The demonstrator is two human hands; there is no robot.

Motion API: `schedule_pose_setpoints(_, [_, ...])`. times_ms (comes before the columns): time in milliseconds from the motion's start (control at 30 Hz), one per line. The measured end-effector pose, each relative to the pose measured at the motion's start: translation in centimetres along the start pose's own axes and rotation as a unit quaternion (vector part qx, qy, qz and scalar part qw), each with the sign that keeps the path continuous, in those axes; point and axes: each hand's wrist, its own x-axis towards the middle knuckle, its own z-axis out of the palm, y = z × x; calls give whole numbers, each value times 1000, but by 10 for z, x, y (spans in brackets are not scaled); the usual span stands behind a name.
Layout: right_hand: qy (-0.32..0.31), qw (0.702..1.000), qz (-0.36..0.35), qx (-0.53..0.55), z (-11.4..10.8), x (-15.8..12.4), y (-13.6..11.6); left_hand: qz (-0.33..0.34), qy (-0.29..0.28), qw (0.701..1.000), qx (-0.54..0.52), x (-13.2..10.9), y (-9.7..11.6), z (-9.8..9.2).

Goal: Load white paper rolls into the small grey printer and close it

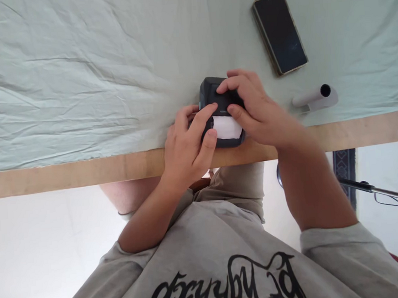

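Observation:
A small black portable receipt printer [211,93] lies near the table's front edge, with white paper [227,127] showing in its lower half. My left hand [188,140] is closed around the printer's left side, its index fingertip on the top face and its thumb near the paper. From the right, my right hand [252,105] grips the printer, fingers bent over its upper part and thumb beside the paper's top edge. Part of the right side is hidden beneath that hand.
A dark phone [280,32] lies at the upper right. Closer to my right wrist is a white paper roll [314,97] with a dark round core. Pale green cloth [110,73] covers the table behind a bare wooden edge [83,172].

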Motion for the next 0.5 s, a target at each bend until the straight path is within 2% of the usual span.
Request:
schedule_pose_setpoints(233, [162,987,0,20,27,-22,9,-4,-9,1000,-4,-1,2,-1])
schedule_pose_setpoints(500, [188,982,9,30,28,-20,8,-2,-9,1000,3,0,1,-1])
